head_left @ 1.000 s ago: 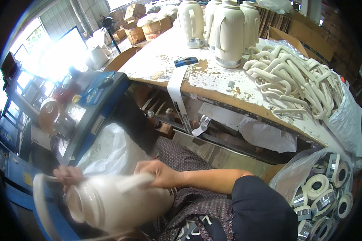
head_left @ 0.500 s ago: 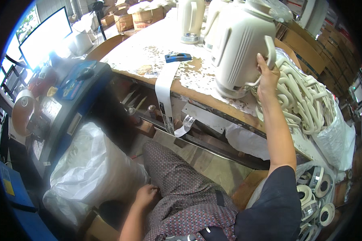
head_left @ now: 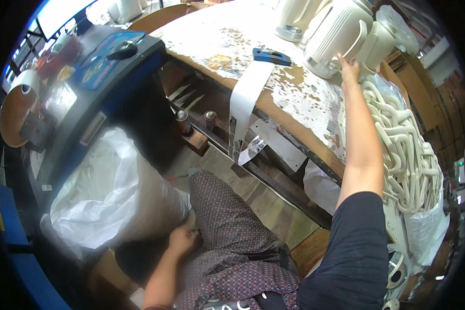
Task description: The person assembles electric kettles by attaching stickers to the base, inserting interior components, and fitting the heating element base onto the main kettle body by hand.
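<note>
My right hand point(head_left: 350, 71) reaches far across the table and is closed at the lower end of the handle of a cream ribbed thermos jug point(head_left: 336, 39). The jug stands upright on the worn tabletop point(head_left: 212, 39). Right behind that handle is another cream jug point(head_left: 380, 46), and a further jug point(head_left: 290, 19) stands to the left. Low beside my thigh, my left hand point(head_left: 183, 240) is slightly blurred, its fingers curled, with nothing visible in it.
A blue-black tape holder point(head_left: 272, 57) has a white strip point(head_left: 248, 90) hanging over the table edge. Cream handles point(head_left: 398, 150) lie piled at the right. A white sack point(head_left: 108, 191) stands at my left, below a dark desk with a mouse point(head_left: 122, 50). Spray cans point(head_left: 183, 121) sit under the table.
The view has shifted. The jug stands farther back and left on the table, with my right hand still at its handle. My left hand stays low by my thigh.
</note>
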A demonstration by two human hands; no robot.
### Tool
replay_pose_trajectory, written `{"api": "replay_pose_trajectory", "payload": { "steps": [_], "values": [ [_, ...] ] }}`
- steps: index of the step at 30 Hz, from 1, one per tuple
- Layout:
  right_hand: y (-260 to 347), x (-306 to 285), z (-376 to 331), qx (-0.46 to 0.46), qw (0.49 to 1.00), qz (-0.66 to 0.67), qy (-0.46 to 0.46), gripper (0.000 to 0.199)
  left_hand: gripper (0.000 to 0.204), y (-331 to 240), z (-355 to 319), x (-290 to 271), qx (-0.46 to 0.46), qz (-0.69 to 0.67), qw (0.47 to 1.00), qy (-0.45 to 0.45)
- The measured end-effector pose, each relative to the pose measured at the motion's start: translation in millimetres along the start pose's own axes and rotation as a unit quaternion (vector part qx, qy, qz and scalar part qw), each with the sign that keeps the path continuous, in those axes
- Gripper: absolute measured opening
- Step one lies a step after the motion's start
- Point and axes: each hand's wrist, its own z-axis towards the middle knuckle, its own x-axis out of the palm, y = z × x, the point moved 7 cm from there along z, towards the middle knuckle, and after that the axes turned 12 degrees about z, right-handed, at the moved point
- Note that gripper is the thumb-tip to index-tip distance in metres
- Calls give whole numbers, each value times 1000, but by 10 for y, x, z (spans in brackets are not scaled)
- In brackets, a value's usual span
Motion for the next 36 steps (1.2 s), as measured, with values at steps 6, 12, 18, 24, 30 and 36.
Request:
{"api": "replay_pose_trajectory", "payload": {
  "steps": [6,12,18,24,30,36],
  "values": [
    [538,431,-2149,-192,956,-64,211,49,13,-352,650,-1291,50,-163,921,-350],
    [731,874,-3433,-322,859,-119,381,28,58,-1422,2803,-1501,152,-350,892,-243],
    [580,1165,-3495,-341,830,-204,392,34,48,-1843,2889,-1226,110,-464,878,40],
    [516,1251,-3634,-328,834,-208,391,30,36,-1874,2577,-1331,104,-420,898,-75],
    [582,1224,-3592,-366,837,-192,360,17,35,-1984,2572,-1365,117,-371,916,-97],
    [631,1102,-3597,-450,802,-189,344,11,39,-2076,2597,-1398,93,-362,922,-100]
  ]
}}
